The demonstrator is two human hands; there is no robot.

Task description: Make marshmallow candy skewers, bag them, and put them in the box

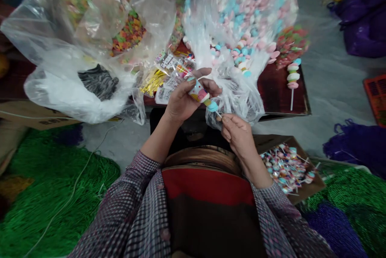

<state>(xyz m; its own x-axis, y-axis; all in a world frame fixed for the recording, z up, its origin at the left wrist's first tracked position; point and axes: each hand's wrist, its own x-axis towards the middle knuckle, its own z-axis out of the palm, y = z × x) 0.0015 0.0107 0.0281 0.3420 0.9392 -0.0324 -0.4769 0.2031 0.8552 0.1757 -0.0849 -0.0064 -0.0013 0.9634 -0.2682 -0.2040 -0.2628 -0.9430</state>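
My left hand (188, 97) holds a small printed clear wrapper (196, 90) between thumb and fingers. Partly inside the wrapper is a candy skewer (212, 106), its blue and green pieces showing at the lower end. Pinched in my right hand (237, 129) is the white stick of that skewer. Another candy skewer (293, 76) lies by itself near the table's right edge. Just behind my left hand are printed wrappers (165, 91) and a bunch of yellow ties (153, 81).
Large clear bags of pink, white and blue candy (256, 4) and of colourful gummies (129, 32) cover the dark red table (279, 97). A cardboard box (313, 187) of wrapped skewers stands at right. Green strands (60, 181) lie at left.
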